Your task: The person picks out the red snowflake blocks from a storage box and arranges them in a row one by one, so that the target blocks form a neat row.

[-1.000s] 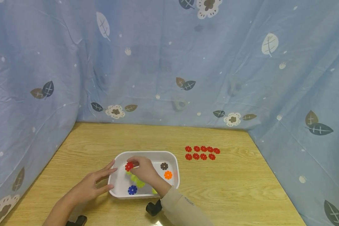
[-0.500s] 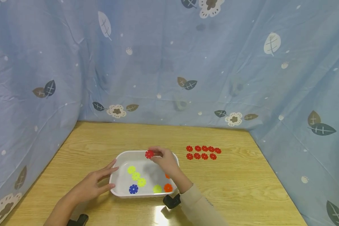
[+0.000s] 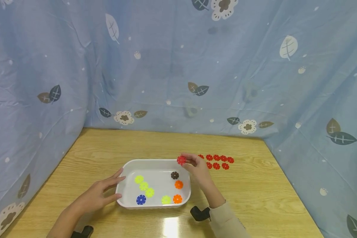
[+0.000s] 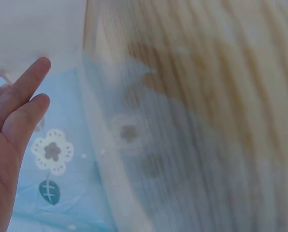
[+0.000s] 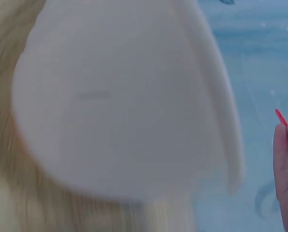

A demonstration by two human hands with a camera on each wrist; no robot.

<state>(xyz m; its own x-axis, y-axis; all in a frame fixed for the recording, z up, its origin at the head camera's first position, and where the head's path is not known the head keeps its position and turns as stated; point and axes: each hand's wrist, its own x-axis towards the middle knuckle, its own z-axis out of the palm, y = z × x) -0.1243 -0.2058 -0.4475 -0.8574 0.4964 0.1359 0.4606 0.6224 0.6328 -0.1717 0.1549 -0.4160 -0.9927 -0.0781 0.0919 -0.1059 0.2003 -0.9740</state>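
A red notched plastic disc, a snowflake-shaped building piece [image 3: 181, 160], is pinched between the thumb and fingers of my right hand [image 3: 199, 170] above the white tray's back right corner. In the right wrist view the red disc [image 5: 280, 116] shows edge-on at the fingertips. My left hand [image 3: 98, 195] rests with loosely extended fingers against the left end of the white tray [image 3: 126, 165]; in the left wrist view those fingers [image 4: 30, 82] lie along its outer wall. Inside the tray are several yellow discs [image 3: 143, 186], a blue disc [image 3: 141, 199], a dark brown disc [image 3: 174, 175] and two orange discs [image 3: 178, 184].
Two rows of red discs [image 3: 216, 157] lie on the wooden table [image 3: 256, 191] right of the tray, partly hidden behind my right hand. A blue patterned cloth [image 3: 154, 66] hangs around the back and sides.
My right hand has lifted the red disc from the tray's left part and carried it right, to the back right corner. The left hand has stayed at the tray's left end.
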